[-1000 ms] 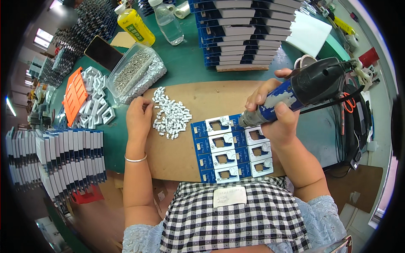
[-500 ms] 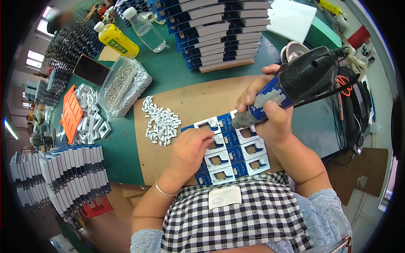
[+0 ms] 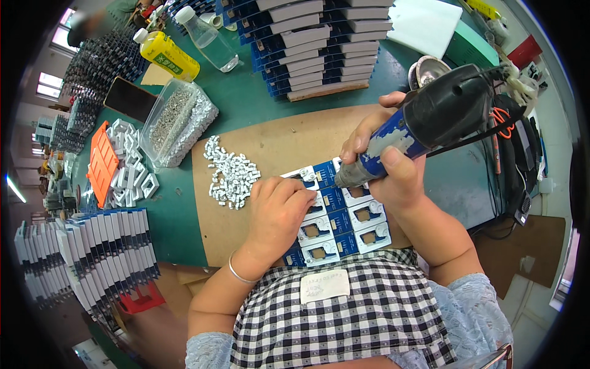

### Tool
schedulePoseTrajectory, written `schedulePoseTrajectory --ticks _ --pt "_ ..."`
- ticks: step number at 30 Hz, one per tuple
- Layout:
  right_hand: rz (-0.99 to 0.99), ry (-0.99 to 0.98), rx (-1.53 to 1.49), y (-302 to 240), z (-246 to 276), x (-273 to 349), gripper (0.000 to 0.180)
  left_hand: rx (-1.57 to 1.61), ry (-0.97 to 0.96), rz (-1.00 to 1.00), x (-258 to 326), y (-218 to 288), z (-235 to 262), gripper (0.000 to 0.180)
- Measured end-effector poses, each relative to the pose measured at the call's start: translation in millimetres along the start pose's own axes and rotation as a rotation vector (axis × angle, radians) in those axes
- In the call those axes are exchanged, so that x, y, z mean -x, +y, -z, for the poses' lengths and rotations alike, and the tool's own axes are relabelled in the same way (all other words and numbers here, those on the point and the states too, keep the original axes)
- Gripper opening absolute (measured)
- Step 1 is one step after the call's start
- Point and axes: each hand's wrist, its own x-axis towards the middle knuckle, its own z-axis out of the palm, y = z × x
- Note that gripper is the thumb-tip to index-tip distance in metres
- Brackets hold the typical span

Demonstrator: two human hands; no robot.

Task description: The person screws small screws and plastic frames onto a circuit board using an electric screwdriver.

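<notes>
My right hand (image 3: 393,163) is wrapped round a blue and black electric screwdriver (image 3: 424,126), its nose pointing down-left, close above a blue panel (image 3: 337,212). White plastic housings (image 3: 316,230) with cut-out middles lie on this panel in two columns. Over the left column, my left hand (image 3: 279,209) has thumb and fingertips drawn together at a housing. Whatever they pinch is too small or hidden to make out. Left of that hand, a heap of small white plastic pieces (image 3: 232,175) lies on the brown board (image 3: 212,237).
A clear tub (image 3: 178,126) of tiny metal parts stands left, near white frames (image 3: 132,166) and an orange plastic piece (image 3: 102,163). A yellow-labelled bottle (image 3: 167,55), a clear bottle (image 3: 209,43) and a phone (image 3: 129,98) stand behind. Stacked panels (image 3: 307,52) rise at the back; more stacks (image 3: 104,246) stand left.
My left hand has shifted slightly up over the left column, its outer fingers lifting a little. The screwdriver in my right hand stays nearly in place. The whole view has shifted slightly.
</notes>
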Motion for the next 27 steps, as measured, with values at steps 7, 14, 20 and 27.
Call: schedulePoseTrajectory --ticks 7,14,20,27 --pt "0.016 -0.176 -0.005 -7 -17 3 0.067 0.146 0.022 0.105 9 -10 -7 0.020" --pt "0.033 -0.341 0.056 2 -24 0 0.068 0.193 0.094 0.092 12 -16 -14 0.022" --pt "0.055 -0.386 0.081 4 -25 -1 0.066 0.235 0.114 0.099 11 -17 -16 0.022" --pt "0.038 -0.363 0.144 5 -34 -5 0.062 0.281 0.153 0.068 10 -19 -14 0.020"
